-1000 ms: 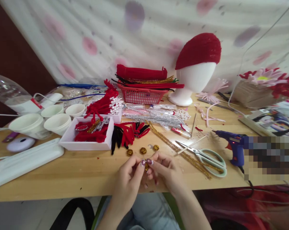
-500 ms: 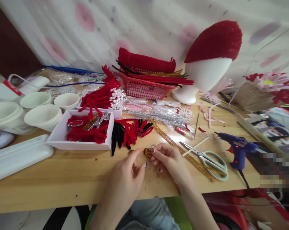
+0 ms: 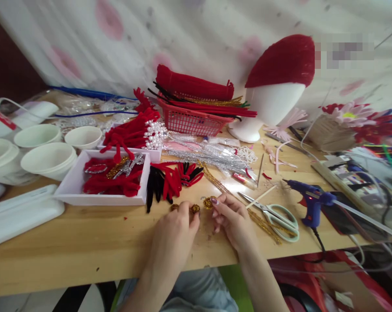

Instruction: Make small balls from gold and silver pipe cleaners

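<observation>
Looking down from the head camera, two bare hands rest on a wooden desk (image 3: 85, 242) near its front edge. The left hand (image 3: 174, 236) lies palm down, fingers curled over a small gold glitter coil (image 3: 195, 209) that peeks out at its fingertips; whether the grip actually pinches it is hidden by the fingers. A second gold coil (image 3: 174, 207) sits just left of it, partly covered by the same hand. The right hand (image 3: 233, 219) pinches a third gold coil (image 3: 208, 202) between thumb and forefinger, low over the desk. The coils are round, so no long axis can be made out.

Bare desk lies open to the left of the hands and along the front edge. Behind them, close by, are red and black chenille stems (image 3: 170, 180) and a white tray (image 3: 73, 186) of red pieces. To the right, gold glitter stems (image 3: 264, 223) run diagonally toward scissors (image 3: 277, 216), with a blue glue gun (image 3: 309, 201) beyond. White bowls (image 3: 48, 158) at the left edge are cut off. A blurred block covers part of the wall at upper right.
</observation>
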`<state>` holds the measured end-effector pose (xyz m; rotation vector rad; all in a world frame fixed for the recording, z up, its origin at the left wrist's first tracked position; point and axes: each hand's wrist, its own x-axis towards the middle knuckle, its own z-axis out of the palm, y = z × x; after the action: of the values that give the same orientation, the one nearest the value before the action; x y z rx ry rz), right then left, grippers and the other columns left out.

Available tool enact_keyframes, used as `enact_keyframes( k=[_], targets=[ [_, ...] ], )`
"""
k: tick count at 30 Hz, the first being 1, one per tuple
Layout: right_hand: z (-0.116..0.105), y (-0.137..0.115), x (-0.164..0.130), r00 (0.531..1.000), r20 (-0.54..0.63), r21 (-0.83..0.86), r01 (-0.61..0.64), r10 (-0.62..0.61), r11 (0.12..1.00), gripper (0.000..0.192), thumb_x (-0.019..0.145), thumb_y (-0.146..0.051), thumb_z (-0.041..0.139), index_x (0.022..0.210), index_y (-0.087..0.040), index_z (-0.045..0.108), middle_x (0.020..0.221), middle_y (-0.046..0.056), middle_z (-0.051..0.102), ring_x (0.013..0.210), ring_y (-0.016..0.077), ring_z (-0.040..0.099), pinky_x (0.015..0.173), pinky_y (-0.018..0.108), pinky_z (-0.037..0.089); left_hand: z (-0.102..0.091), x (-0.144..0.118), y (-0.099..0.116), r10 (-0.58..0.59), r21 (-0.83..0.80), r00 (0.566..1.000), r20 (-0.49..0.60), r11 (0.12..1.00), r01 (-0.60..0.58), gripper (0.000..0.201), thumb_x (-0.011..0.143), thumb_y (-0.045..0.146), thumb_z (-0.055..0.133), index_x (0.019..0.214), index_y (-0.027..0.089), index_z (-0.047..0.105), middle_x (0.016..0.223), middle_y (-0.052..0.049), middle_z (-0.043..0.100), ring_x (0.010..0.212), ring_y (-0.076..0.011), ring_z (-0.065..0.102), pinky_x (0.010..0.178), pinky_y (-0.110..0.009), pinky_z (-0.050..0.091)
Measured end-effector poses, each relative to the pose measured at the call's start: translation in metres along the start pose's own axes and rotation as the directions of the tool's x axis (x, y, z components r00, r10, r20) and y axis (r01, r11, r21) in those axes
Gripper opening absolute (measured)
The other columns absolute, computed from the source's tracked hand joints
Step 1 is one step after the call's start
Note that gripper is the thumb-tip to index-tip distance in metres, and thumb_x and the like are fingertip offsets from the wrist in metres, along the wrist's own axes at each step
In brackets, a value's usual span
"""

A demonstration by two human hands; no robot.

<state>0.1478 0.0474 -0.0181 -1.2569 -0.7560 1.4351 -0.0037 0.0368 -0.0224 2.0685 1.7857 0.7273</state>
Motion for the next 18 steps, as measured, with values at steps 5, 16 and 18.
enact_keyframes(
  k=[5,16,18],
  targets=[
    [0.002,0.003,-0.005,0.999,0.033,0.046,0.02,-0.022,0.999,0.033,0.064,-0.04,0.089,0.064,-0.016,0.067,0.054,0.0,0.067,0.039,0.0077,0.054,0.032,0.014,0.048,-0.004,-0.007,-0.007,0.249,-0.112,0.906,-0.343,0.947,-0.303,0.014,0.09,0.022,0.063,0.097,0.013,0.07,0.049,0.006,0.059,0.04,-0.0132,0.057,0.047,-0.025,0.042],
    [0.001,-0.001,-0.011,0.99,0.129,0.174,0.035,-0.058,0.984,0.027,0.065,-0.037,0.09,0.069,-0.017,0.072,0.056,-0.001,0.069,0.043,0.0076,0.058,0.04,0.015,0.051,-0.016,-0.006,0.014,0.244,-0.239,0.921,-0.305,0.916,-0.322,0.012,0.088,0.013,0.061,0.098,0.015,0.066,0.091,-0.005,0.07,0.058,-0.0106,0.064,0.063,-0.023,0.053],
    [0.001,-0.003,-0.011,0.99,0.133,0.191,0.027,-0.053,0.981,0.026,0.065,-0.036,0.09,0.068,-0.017,0.073,0.056,-0.001,0.069,0.043,0.0077,0.058,0.041,0.015,0.052,-0.017,-0.006,0.015,0.224,-0.287,0.929,-0.293,0.907,-0.309,0.015,0.087,0.011,0.062,0.1,0.016,0.067,0.093,-0.005,0.071,0.061,-0.0109,0.066,0.066,-0.023,0.054]
  ],
)
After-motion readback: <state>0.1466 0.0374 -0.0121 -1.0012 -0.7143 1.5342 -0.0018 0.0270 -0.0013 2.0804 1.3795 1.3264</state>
